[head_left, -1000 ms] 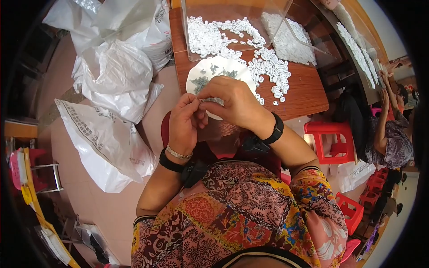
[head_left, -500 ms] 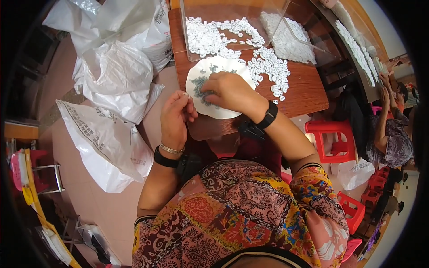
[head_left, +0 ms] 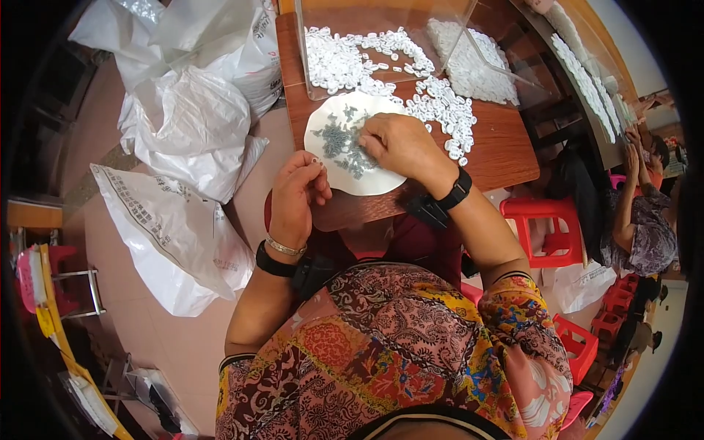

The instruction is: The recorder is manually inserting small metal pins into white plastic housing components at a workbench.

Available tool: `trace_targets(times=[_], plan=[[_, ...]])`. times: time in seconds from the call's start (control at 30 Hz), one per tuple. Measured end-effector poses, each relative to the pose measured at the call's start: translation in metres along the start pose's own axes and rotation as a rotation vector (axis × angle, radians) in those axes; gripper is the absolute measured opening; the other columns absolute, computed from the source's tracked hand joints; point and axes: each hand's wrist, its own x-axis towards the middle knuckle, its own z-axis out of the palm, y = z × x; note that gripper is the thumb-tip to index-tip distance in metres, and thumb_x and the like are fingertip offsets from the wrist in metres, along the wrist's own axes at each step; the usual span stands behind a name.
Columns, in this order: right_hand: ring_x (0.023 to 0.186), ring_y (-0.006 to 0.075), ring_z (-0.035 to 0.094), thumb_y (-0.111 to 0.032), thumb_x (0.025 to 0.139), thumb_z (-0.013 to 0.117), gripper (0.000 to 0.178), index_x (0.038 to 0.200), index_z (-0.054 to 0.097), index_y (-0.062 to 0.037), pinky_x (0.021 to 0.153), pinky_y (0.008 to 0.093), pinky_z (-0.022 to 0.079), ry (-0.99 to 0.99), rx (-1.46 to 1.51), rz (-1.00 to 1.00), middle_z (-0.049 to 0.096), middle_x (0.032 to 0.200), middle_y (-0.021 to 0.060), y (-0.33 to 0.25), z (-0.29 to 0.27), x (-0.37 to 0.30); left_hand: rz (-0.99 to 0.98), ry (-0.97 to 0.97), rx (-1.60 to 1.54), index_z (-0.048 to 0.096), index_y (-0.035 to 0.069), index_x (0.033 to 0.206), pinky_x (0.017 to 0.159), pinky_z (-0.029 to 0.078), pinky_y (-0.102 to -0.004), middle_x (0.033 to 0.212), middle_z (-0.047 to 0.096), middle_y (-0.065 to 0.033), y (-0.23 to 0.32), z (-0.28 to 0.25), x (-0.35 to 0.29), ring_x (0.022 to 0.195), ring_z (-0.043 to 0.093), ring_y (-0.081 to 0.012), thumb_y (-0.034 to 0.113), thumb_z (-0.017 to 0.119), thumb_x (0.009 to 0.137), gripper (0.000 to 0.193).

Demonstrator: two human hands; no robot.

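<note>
A scalloped white plate [head_left: 370, 185] sits at the near edge of the table, with a heap of small grey screw-like pieces [head_left: 335, 139] on it. Over the right part of the plate, my right hand [head_left: 407, 147] has its fingers drawn together in a pinch; whatever they hold is hidden. My left hand [head_left: 297, 192] is beside the plate's near left rim, thumb and forefinger closed on a small white piece. Beyond the plate, many small white oval pieces [head_left: 444, 110] with dark marks lie spread on the table.
The brown wooden table [head_left: 502, 150] carries a clear plastic box [head_left: 381, 18] and a bag of white pieces [head_left: 469, 66]. Large white sacks [head_left: 191, 125] stand on the floor at left. At right are a red stool [head_left: 543, 227] and a person [head_left: 642, 227] working at another table.
My right hand has shifted right across the plate, its fingers now pinched together, uncovering more of the grey pieces. My left hand has moved slightly right, still pinching the white piece.
</note>
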Motion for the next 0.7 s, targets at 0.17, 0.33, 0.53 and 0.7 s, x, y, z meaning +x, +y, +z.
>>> trace_targets(times=[0.17, 0.33, 0.53, 0.7], plan=[[0.070, 0.0355, 0.058, -0.017, 0.083, 0.059, 0.016, 0.076, 0.059, -0.0027, 0.061, 0.0438, 0.045, -0.008, 0.020, -0.029, 0.059, 0.073, 0.0152, 0.001, -0.001, -0.004, 0.000, -0.012, 0.069, 0.049, 0.007, 0.082, 0.051, 0.037, -0.0206, 0.065, 0.049, -0.0007, -0.004, 0.002, 0.000, 0.056, 0.050, -0.0108, 0.016, 0.046, 0.091, 0.014], [0.069, 0.0316, 0.058, -0.014, 0.083, 0.060, 0.013, 0.077, 0.060, -0.0017, 0.062, 0.0396, 0.046, 0.024, 0.068, -0.071, 0.059, 0.074, 0.0141, 0.005, -0.001, -0.005, 0.008, -0.013, 0.094, 0.050, 0.008, 0.081, 0.051, 0.037, -0.0200, 0.065, 0.050, -0.0004, -0.005, 0.003, 0.000, 0.056, 0.050, -0.0100, 0.017, 0.047, 0.091, 0.014], [0.067, 0.0089, 0.051, -0.013, 0.088, 0.059, 0.015, 0.087, 0.063, 0.0013, 0.062, 0.0246, 0.043, -0.100, 0.636, 0.111, 0.059, 0.074, 0.0015, 0.007, -0.004, -0.008, 0.032, -0.019, 0.153, 0.052, 0.007, 0.082, 0.051, 0.036, -0.0188, 0.066, 0.053, 0.0011, -0.006, 0.008, -0.001, 0.057, 0.049, -0.0070, 0.017, 0.049, 0.089, 0.012], [0.069, 0.0051, 0.047, -0.015, 0.092, 0.055, 0.018, 0.087, 0.062, 0.0009, 0.063, 0.0202, 0.040, -0.173, 0.866, 0.176, 0.056, 0.074, -0.0032, 0.000, -0.015, -0.014, 0.054, -0.113, 0.221, 0.052, 0.007, 0.085, 0.053, 0.036, -0.0192, 0.069, 0.054, 0.0008, -0.005, 0.013, -0.002, 0.061, 0.051, -0.0071, 0.018, 0.049, 0.091, 0.013]])
